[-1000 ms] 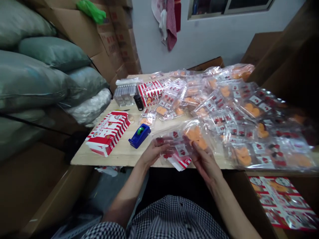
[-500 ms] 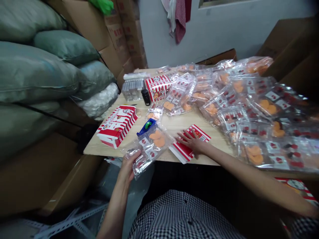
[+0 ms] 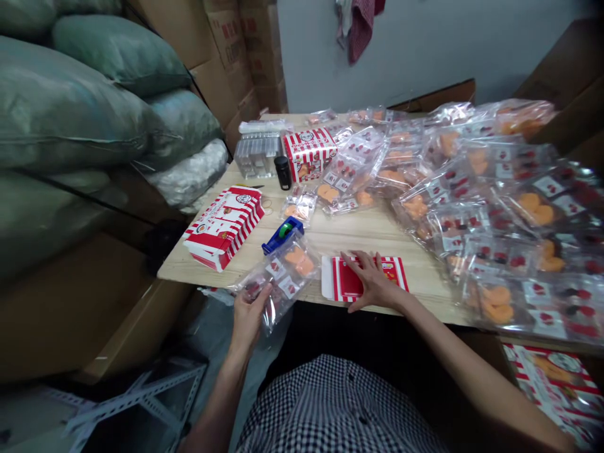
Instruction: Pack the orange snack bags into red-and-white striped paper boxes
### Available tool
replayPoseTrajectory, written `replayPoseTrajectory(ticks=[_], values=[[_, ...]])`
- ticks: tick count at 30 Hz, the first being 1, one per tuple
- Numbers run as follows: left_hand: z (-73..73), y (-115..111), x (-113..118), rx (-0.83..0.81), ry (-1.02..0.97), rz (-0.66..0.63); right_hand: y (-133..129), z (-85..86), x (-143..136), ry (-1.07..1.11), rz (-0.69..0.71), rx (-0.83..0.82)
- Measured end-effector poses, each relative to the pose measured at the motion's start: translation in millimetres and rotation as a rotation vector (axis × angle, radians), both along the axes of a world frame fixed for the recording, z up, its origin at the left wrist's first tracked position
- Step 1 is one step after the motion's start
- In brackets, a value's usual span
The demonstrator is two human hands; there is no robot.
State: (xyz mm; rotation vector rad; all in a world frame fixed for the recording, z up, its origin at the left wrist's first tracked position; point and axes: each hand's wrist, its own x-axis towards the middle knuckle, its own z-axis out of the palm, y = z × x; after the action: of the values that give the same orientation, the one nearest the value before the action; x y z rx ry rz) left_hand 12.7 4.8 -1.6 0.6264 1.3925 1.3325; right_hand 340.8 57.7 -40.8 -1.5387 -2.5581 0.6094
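Observation:
My left hand [image 3: 250,313] grips the lower left corner of a clear plastic packet [image 3: 289,286] with orange pieces and small printed cards inside. The packet lies partly over the table's front edge. Spread fingers of my right hand [image 3: 372,281] rest on a flat red-and-white striped carton [image 3: 343,279] near that edge. Just behind the packet stands a blue tape dispenser [image 3: 283,234] with a green core. To the left is a stack of folded red-and-white cartons [image 3: 226,223].
Many similar plastic packets [image 3: 495,264] cover the right side of the wooden table [image 3: 372,236]. Toward the back are clear plastic boxes [image 3: 258,154], a black bottle [image 3: 283,173] and an upright striped box [image 3: 310,154]. Large green sacks [image 3: 70,126] are piled at the left.
The flat carton has turned so that it lies nearly parallel to the table's front edge. My right hand has shifted slightly with it. My left hand keeps hold of the packet.

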Motion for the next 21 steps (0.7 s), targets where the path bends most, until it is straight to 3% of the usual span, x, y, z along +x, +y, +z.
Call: replayPoseTrajectory(ticks=[4, 9, 12, 16, 21], values=[[4.3, 5, -6, 0.033, 0.07, -0.018, -2, 1.6, 8, -0.065, 0.032, -0.074], [-8.3, 11, 1, 0.062, 0.266, -0.095, 2, -4.3, 6, -0.039, 0.034, -0.044], [-18.5, 7, 5, 0.001, 0.197, -0.128, 2, -8.5, 2, 0.007, -0.028, 0.031], [-24.2, 6, -6, -0.126, 0.039, -0.305, -1, -11.3, 2, 0.012, -0.08, 0.066], [-22.4, 31, -24, -0.138, 0.028, -0.431, 1, -9.0, 7, 0.008, -0.02, 0.042]])
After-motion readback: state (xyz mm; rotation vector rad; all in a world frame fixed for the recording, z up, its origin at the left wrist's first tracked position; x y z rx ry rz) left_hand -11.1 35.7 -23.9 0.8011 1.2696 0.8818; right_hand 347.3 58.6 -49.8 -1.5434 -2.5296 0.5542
